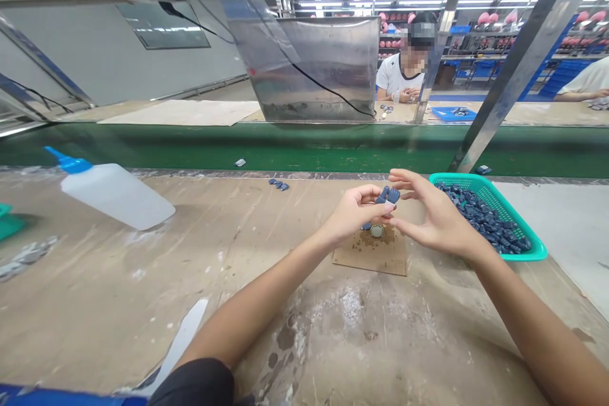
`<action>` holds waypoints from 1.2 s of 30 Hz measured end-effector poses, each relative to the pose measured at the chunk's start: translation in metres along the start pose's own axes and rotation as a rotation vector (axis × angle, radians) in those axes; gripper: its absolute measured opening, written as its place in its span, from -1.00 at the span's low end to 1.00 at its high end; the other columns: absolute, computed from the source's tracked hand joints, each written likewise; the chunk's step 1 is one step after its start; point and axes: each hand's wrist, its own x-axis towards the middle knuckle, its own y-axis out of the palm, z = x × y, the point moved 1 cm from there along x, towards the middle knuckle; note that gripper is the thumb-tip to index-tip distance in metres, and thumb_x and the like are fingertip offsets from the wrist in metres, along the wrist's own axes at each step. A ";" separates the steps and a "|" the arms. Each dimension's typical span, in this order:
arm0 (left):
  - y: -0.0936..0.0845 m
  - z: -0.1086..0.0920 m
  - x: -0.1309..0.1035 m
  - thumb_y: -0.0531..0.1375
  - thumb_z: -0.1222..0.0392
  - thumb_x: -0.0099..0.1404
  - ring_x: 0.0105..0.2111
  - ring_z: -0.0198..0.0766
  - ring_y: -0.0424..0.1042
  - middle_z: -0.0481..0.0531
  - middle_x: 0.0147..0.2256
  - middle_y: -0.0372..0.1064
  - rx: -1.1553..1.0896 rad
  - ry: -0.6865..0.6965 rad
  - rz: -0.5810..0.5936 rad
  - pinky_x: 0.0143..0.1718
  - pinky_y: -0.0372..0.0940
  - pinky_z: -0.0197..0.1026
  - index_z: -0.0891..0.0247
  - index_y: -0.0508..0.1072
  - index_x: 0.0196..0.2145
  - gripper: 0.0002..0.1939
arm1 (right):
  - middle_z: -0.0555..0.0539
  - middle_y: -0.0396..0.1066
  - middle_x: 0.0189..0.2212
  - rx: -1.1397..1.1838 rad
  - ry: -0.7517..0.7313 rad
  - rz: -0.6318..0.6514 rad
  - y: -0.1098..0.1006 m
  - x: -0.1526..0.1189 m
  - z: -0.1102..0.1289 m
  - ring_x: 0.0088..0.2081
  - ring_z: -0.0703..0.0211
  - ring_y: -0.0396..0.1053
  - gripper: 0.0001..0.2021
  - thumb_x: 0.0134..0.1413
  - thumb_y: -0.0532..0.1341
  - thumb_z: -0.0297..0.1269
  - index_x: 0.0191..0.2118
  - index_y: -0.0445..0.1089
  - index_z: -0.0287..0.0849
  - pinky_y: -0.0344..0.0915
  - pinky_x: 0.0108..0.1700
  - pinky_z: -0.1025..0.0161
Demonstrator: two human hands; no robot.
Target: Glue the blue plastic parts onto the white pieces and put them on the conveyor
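My left hand [358, 210] is closed on a small dark blue plastic part [391, 195] with a pale patch at its lower end; it looks like two lobes side by side. Close on the other side of it, my right hand [428, 216] has thumb and fingers spread, with nothing visible between them. Whether its fingertips touch the part I cannot tell. Below the hands, a small round pale dish-like piece [377, 231] rests on a stained cardboard square [371, 260]. Another blue bit [366, 226] shows beside it, partly hidden by my left hand.
A green basket [537, 247] full of dark blue parts stands right. Several loose blue parts [278, 184] lie left of my hands. A white squeeze bottle [117, 193] lies tilted farther left. Behind run a green conveyor belt [190, 147] and a slanted metal post [514, 63]; a co-worker [402, 73] sits beyond.
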 end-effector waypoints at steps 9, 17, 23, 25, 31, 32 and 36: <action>0.000 0.002 -0.005 0.32 0.21 -0.07 -0.50 -0.40 0.35 -0.01 -0.51 0.38 0.181 0.011 -0.013 -0.46 0.24 -0.35 0.35 0.41 -0.46 -0.79 | -0.08 0.26 -0.55 -0.682 -0.088 0.003 0.012 -0.005 0.003 -0.51 0.13 0.24 -0.82 -0.03 0.08 -0.17 -0.46 0.16 -0.18 0.08 -0.50 0.25; 0.007 0.003 -0.006 0.31 0.23 -0.09 -0.54 -0.39 0.35 -0.02 -0.55 0.37 0.105 0.086 -0.116 -0.50 0.23 -0.35 0.34 0.41 -0.51 -0.82 | -0.07 0.21 -0.60 -0.830 -0.213 -0.103 0.018 -0.007 -0.007 -0.58 0.18 0.21 -0.78 0.11 0.02 -0.17 -0.47 0.09 -0.17 -0.03 -0.59 0.31; 0.010 0.006 -0.005 0.32 0.26 -0.12 -0.52 -0.41 0.34 -0.03 -0.52 0.37 0.096 0.079 -0.152 -0.45 0.25 -0.35 0.34 0.42 -0.51 -0.82 | -0.09 0.24 -0.55 -0.748 -0.132 -0.017 0.023 -0.008 -0.009 -0.55 0.12 0.26 -0.78 0.13 0.04 -0.15 -0.44 0.08 -0.16 0.02 -0.58 0.31; 0.008 0.008 -0.002 0.32 0.24 -0.11 -0.48 -0.39 0.36 -0.02 -0.47 0.39 0.085 0.076 -0.133 -0.41 0.27 -0.34 0.34 0.42 -0.48 -0.80 | -0.12 0.28 -0.51 -0.781 -0.042 0.038 0.024 -0.006 -0.007 -0.50 0.08 0.31 -0.79 0.13 0.07 -0.15 -0.42 0.13 -0.18 0.05 -0.57 0.30; -0.028 0.021 0.037 0.26 0.23 0.01 -0.36 -0.34 0.40 0.04 -0.34 0.43 0.316 0.025 -0.100 -0.27 0.31 -0.28 0.35 0.45 -0.31 -0.76 | -0.22 0.38 -0.19 -0.684 0.307 0.114 -0.021 -0.002 -0.048 -0.21 -0.02 0.38 -0.53 0.21 0.02 -0.12 0.13 0.03 -0.30 0.27 -0.30 0.21; -0.039 0.025 0.049 0.24 0.25 0.04 -0.36 -0.34 0.40 0.05 -0.34 0.43 0.419 0.006 -0.150 -0.26 0.31 -0.28 0.35 0.46 -0.29 -0.77 | -0.22 0.38 -0.17 -0.696 0.409 0.104 -0.034 -0.004 -0.062 -0.19 0.00 0.38 -0.55 0.24 -0.02 -0.17 0.15 0.02 -0.31 0.27 -0.25 0.22; -0.083 0.043 0.104 0.17 0.32 0.11 -0.38 -0.29 0.41 0.10 -0.35 0.44 0.716 -0.054 -0.395 -0.28 0.31 -0.25 0.41 0.43 -0.18 -0.72 | -0.26 0.41 -0.17 -0.851 0.735 0.293 -0.062 -0.019 -0.113 -0.11 -0.05 0.36 -0.69 0.13 0.04 -0.44 -0.01 0.29 -0.36 0.25 -0.15 0.22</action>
